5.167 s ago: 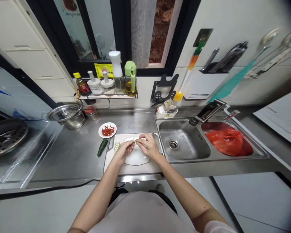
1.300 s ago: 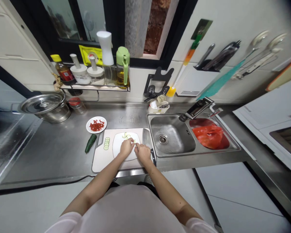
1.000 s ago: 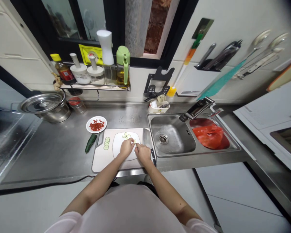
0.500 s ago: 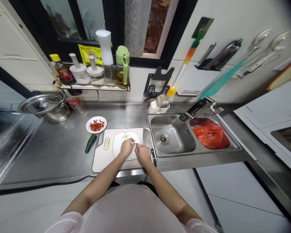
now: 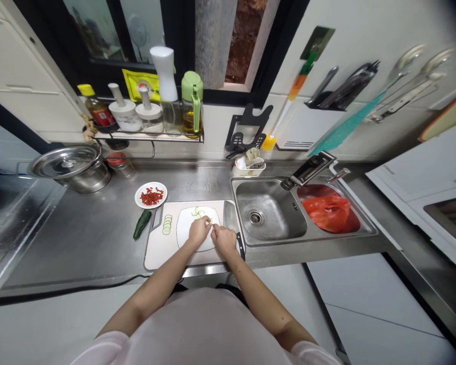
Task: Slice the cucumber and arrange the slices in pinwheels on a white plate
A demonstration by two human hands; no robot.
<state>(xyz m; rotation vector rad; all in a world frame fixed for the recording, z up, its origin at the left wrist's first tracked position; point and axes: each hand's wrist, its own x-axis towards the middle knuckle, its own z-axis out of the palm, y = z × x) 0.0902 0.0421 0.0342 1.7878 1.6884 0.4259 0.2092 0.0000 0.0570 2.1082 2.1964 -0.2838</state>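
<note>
Holding left hand [image 5: 199,232] and right hand [image 5: 224,240] bent inward over the white plate [image 5: 185,230], fingertips at a cucumber piece [image 5: 212,221]; cannot tell whether pinched or only touched. Looks partway along, with curved slices [image 5: 197,212] laid near the plate's far edge and, seemingly remaining, a row of slices [image 5: 167,224] on the cutting board [image 5: 158,255]. Tight at right, against knife [image 5: 240,246] and sink [image 5: 266,243]; roomier at left, along the counter [image 5: 87,238] past the dark cucumber [image 5: 142,224].

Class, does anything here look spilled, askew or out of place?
No spill shows around the white plate. One mild oddity: a crumpled red bag lies in the right-hand sink basin, looking more like packaging than something being washed.
</note>
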